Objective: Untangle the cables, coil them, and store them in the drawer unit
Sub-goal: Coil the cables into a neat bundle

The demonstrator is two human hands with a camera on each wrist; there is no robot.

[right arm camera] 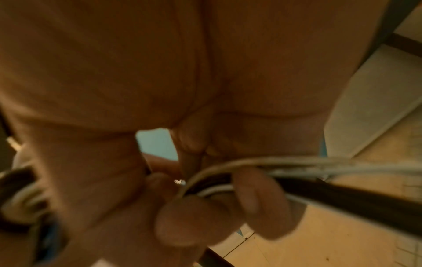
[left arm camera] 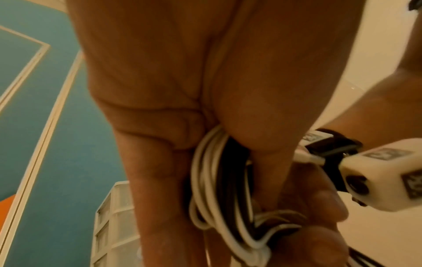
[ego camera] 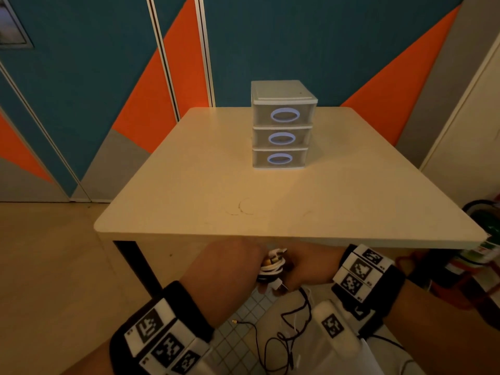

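Observation:
A bundle of white and black cables (ego camera: 272, 269) hangs between both hands just below the table's near edge. My left hand (ego camera: 238, 263) holds the coiled loops (left arm camera: 212, 189) from the left. My right hand (ego camera: 305, 269) pinches strands of the cable bundle (right arm camera: 219, 187) from the right, fingers curled round them. A thin black cable (ego camera: 286, 328) trails down from the bundle over my lap. The white three-drawer unit (ego camera: 282, 124) stands at the back of the table, all drawers closed.
The cream table (ego camera: 216, 185) spreads out ahead, its black leg (ego camera: 138, 266) at the left front. A dark bag with colourful items (ego camera: 484, 239) sits at the right. Wall panels in teal and orange stand behind.

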